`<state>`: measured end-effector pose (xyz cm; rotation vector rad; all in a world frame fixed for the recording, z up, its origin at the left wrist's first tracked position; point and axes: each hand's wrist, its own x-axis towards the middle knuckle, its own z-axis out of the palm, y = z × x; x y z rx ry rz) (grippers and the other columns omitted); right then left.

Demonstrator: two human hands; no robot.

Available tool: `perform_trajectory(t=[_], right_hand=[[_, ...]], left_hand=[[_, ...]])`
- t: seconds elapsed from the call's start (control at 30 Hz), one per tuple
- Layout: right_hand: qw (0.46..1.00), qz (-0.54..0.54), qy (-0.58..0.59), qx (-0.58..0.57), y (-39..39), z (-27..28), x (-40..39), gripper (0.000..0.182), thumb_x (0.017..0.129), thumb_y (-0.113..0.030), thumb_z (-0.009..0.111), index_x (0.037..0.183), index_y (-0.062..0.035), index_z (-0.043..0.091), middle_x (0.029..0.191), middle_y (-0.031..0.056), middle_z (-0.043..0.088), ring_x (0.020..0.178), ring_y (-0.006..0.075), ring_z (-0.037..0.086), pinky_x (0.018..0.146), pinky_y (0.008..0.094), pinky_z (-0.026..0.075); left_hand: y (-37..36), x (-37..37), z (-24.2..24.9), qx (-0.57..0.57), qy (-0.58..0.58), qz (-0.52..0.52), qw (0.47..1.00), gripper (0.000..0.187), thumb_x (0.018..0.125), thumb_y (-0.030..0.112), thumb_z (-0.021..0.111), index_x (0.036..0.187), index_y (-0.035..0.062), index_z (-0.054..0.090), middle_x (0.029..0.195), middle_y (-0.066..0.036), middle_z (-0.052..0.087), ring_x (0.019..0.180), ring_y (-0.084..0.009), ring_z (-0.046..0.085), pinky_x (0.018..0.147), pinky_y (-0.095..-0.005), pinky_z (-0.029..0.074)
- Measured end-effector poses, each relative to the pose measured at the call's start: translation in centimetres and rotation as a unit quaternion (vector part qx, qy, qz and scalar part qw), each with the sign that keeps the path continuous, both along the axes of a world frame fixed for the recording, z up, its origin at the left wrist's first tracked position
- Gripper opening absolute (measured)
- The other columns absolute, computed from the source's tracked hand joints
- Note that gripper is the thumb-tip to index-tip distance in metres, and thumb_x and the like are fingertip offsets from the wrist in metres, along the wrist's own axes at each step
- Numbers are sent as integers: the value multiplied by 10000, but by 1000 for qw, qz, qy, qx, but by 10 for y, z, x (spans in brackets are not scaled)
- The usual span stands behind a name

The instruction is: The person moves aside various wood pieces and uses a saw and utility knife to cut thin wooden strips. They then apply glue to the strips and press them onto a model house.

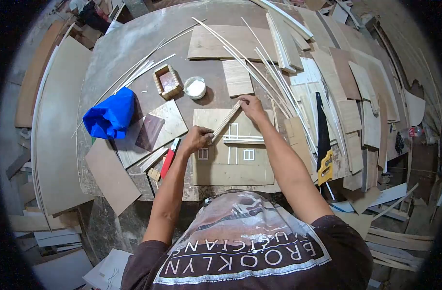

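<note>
A person's two bare hands met over a light wooden board [211, 175] on a cluttered tabletop [139, 48], spanning a slim wood strip [226, 122] set at a slant. The left hand [199, 138] had its fingers closed on the lower end; the right hand [251, 107], fingers pinched narrow, held the upper end near the board's far edge. Whether the strip was one piece or several could not be told.

Laying such a piece neatly appeared to call for light, even pressure at both ends, the angle settled before it was pressed down, and care not to nudge the level strips [243, 139] or the small white window frame [248, 154] just below.

Beyond the hands, a round tub [196, 97] held a white substance [196, 87], its kind not clear. Just beside it stood an open wooden box [173, 93], its reddish-and-pale inside too indistinct to read. A crumpled blue bag [111, 114] lay to the left, its contents, if any, hidden.
</note>
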<state>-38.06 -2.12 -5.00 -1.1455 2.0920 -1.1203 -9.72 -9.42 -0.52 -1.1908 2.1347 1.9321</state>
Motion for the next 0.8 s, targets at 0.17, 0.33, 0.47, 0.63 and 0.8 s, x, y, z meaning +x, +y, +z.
perform_trajectory(t=[0.17, 0.33, 0.47, 0.63, 0.8], right_hand=[[1000, -3, 6, 27, 3, 16, 4, 266, 871, -177, 671, 1109, -70, 723, 1030, 179, 700, 962, 285, 677, 886, 369, 529], [999, -10, 10, 47, 3, 23, 10, 268, 869, -189, 691, 1111, -79, 723, 1019, 185, 693, 972, 300, 674, 892, 375, 528], [999, 1, 29, 40, 1, 16, 6, 254, 863, -194, 698, 1093, -90, 729, 991, 174, 698, 939, 291, 679, 868, 376, 535], [999, -17, 22, 28, 2, 15, 9, 267, 850, -208, 705, 1089, -92, 727, 1002, 174, 693, 932, 294, 678, 863, 378, 536], [999, -15, 26, 43, 3, 13, 5, 264, 852, -204, 698, 1085, -83, 724, 1002, 175, 694, 943, 298, 679, 868, 377, 536]], left_hand=[[4, 3, 11, -45, 6, -2, 999, 446, 864, 238, 726, 1171, -82, 669, 892, -145, 731, 753, -191, 686, 708, -332, 577], [15, 7, 34, -193, -97, -108, 971, 401, 793, 188, 777, 1127, -21, 701, 1072, -204, 722, 916, -272, 719, 805, -363, 549], [15, 14, 18, -217, -63, -83, 971, 386, 780, 189, 767, 1102, -14, 711, 1054, -204, 716, 941, -287, 712, 821, -376, 542], [17, 9, 32, -220, -75, -85, 969, 392, 777, 205, 758, 1085, -32, 708, 1054, -202, 711, 950, -315, 707, 837, -385, 538], [18, 3, 40, -211, -98, -97, 968, 397, 756, 200, 766, 1074, -30, 708, 990, -195, 707, 890, -306, 695, 818, -374, 528]])
